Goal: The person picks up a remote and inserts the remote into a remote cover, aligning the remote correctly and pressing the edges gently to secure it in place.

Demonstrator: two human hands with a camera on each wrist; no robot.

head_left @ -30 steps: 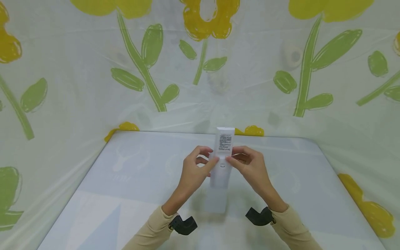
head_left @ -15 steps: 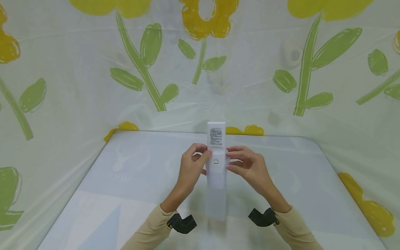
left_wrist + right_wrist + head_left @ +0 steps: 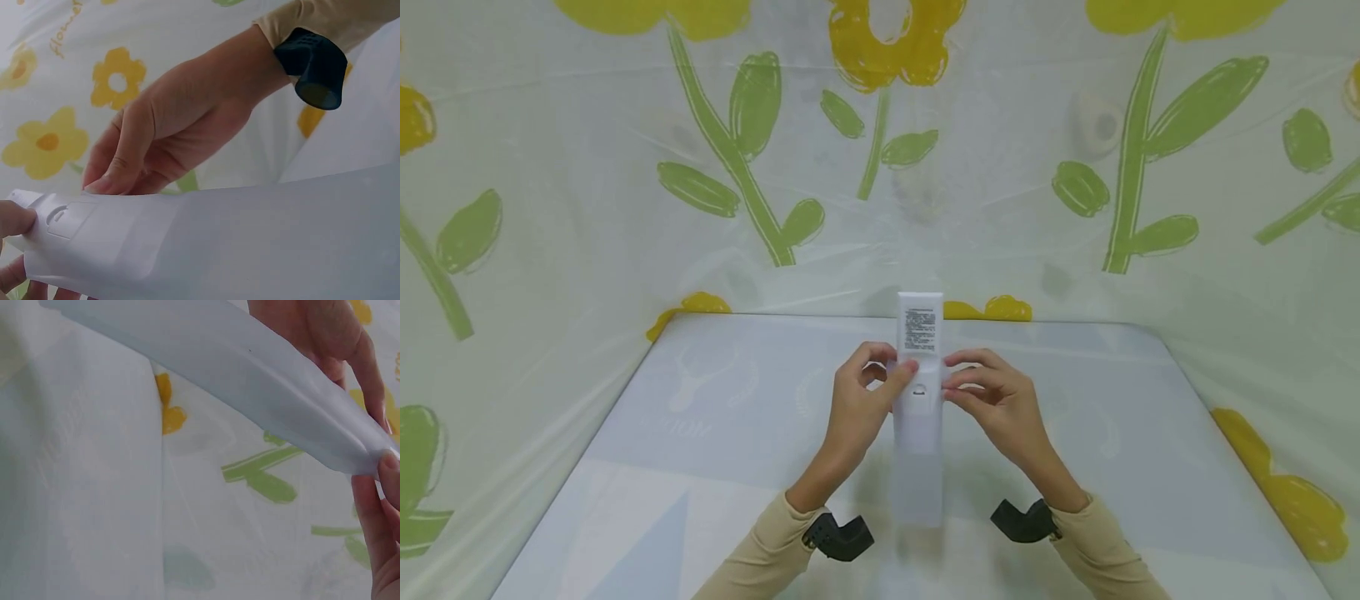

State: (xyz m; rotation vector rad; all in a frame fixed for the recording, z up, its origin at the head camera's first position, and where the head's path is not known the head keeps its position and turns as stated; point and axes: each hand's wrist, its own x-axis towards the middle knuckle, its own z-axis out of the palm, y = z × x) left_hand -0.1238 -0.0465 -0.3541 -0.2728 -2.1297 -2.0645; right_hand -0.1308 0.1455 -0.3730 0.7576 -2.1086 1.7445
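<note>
A long white plastic device point(image 3: 919, 429) stands nearly upright above the table, seen from the side with a printed label point(image 3: 920, 331) near its top. Below the label is a small square cover with a curved notch point(image 3: 59, 215). My left hand point(image 3: 861, 400) grips the device's left edge, thumb on the front face and fingers behind. At the right edge my right hand point(image 3: 1006, 404) pinches with curled fingers and thumb. The right wrist view shows the smooth other side of the device point(image 3: 250, 369); its full kind is not clear.
A pale table point(image 3: 700, 433) with faint printed patterns lies beneath the hands. Behind and around it hangs a white curtain point(image 3: 985, 167) with yellow flowers and green leaves. Black mounts point(image 3: 838, 537) are worn on both wrists.
Over the second the device has shifted slightly left and up and turned straighter. My right thumb has moved from its front face to the right edge; my left thumb has slid slightly inward lately.
</note>
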